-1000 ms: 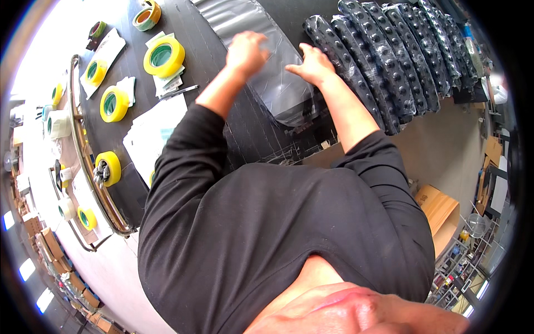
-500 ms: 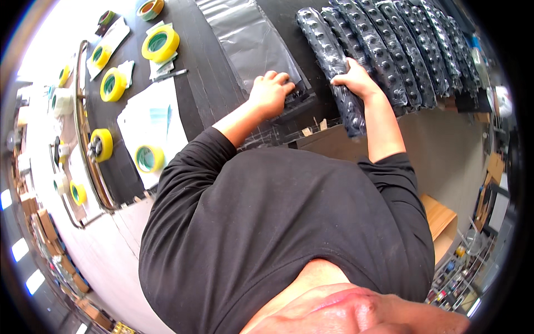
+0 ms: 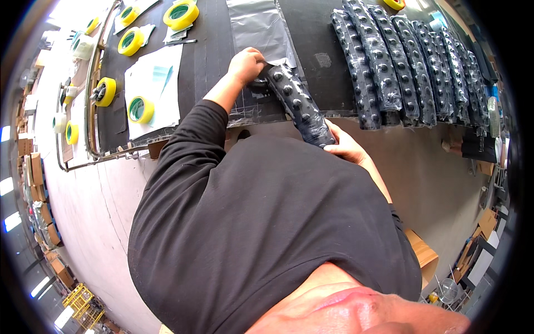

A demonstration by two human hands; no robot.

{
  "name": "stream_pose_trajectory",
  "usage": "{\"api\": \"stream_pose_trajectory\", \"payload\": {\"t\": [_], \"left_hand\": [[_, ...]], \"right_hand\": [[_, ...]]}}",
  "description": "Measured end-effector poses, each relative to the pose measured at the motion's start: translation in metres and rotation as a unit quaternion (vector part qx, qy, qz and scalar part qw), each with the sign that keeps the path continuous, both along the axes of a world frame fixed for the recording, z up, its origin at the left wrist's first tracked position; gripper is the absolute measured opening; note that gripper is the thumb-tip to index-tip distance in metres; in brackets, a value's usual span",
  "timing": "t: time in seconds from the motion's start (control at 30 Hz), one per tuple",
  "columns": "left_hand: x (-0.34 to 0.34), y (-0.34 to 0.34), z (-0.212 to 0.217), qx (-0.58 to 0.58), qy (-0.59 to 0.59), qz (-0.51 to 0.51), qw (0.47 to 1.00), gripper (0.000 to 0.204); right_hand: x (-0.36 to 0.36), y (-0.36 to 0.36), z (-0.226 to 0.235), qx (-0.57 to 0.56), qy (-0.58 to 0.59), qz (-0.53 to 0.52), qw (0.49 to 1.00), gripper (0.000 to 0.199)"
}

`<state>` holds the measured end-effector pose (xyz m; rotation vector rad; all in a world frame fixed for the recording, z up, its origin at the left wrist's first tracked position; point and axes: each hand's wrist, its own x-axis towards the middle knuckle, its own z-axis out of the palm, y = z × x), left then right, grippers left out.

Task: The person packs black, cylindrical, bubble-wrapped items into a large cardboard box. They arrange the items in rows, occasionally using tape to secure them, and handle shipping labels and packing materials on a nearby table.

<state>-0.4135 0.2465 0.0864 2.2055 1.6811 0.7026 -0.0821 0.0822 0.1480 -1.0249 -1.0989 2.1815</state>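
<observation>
My right hand (image 3: 347,146) is closed round the near end of a long black bundle (image 3: 300,106), wrapped in clear film with round knobs along it. The bundle slants over the table's front edge. Its far end meets the near end of a flat grey plastic bag (image 3: 256,28); I cannot tell whether it is inside. My left hand (image 3: 246,65) pinches the bag's near edge, fingers closed, beside the bundle's far end. More wrapped bundles (image 3: 384,72) of the same kind lie side by side on the right.
The dark table (image 3: 211,72) has a metal rail (image 3: 95,83) at its left. White sheets (image 3: 161,106), a pen (image 3: 183,42) and several yellow tape rolls (image 3: 141,110) lie on the left part. A wooden box (image 3: 423,256) stands below at the right.
My right hand has drawn the bundle from the row, leftward and nearer to me, its far end now at the bag. My left hand has shifted left and taken the bag's edge.
</observation>
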Motion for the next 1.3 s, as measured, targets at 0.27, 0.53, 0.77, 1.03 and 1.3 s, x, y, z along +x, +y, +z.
{"api": "stream_pose_trajectory", "payload": {"t": [0.27,0.53,0.77,1.03,1.3], "left_hand": [[-0.016,0.020,-0.011,-0.138,-0.172,0.018,0.975,0.019],[0.021,-0.038,0.032,0.263,-0.053,0.088,0.959,0.043],[0.012,-0.060,0.017,-0.130,-0.190,0.156,0.961,0.057],[0.019,-0.068,0.014,-0.176,-0.208,0.069,0.960,0.061],[0.001,-0.003,-0.008,-0.155,-0.255,0.065,0.952,0.053]], "right_hand": [[-0.014,0.012,0.006,-0.045,-0.004,0.007,0.999,0.084],[-0.001,0.009,-0.024,-0.346,0.227,-0.007,0.910,0.057],[-0.015,0.005,-0.042,-0.293,0.231,-0.038,0.927,0.054],[-0.074,0.032,0.026,-0.041,0.052,-0.061,0.996,0.049],[-0.106,0.066,0.008,-0.028,0.137,-0.088,0.986,0.050]]}}
